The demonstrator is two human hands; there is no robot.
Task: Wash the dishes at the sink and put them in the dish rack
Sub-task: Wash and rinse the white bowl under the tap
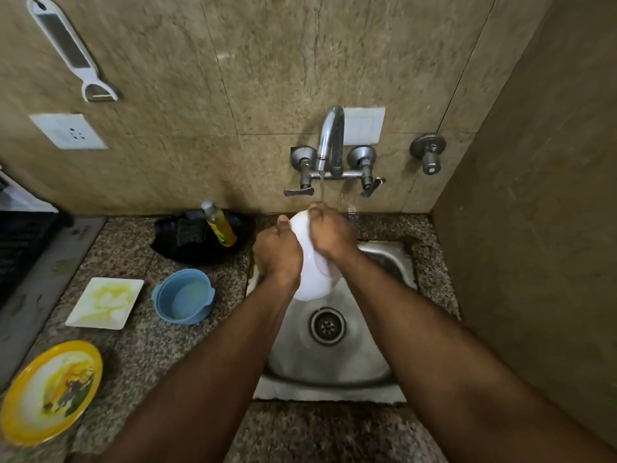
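Note:
A white bowl (312, 279) is held tilted over the steel sink (364, 369), its upper rim under the running water from the tap (330, 142). My left hand (277, 253) grips the bowl's left side, thumb up on the rim. My right hand (329, 230) is pressed on the bowl's right side and rim, with water falling on its fingers. On the granite counter to the left lie a soiled white square plate (105, 302), a blue bowl (183, 297) and a soiled yellow-rimmed plate (50, 390).
A yellow dish-soap bottle (220, 225) stands in a black pan (187, 238) with a scrubber behind the blue bowl. A dark dish rack (20, 248) shows at the left edge. Walls close in behind and on the right. A grater (70, 51) hangs on the wall.

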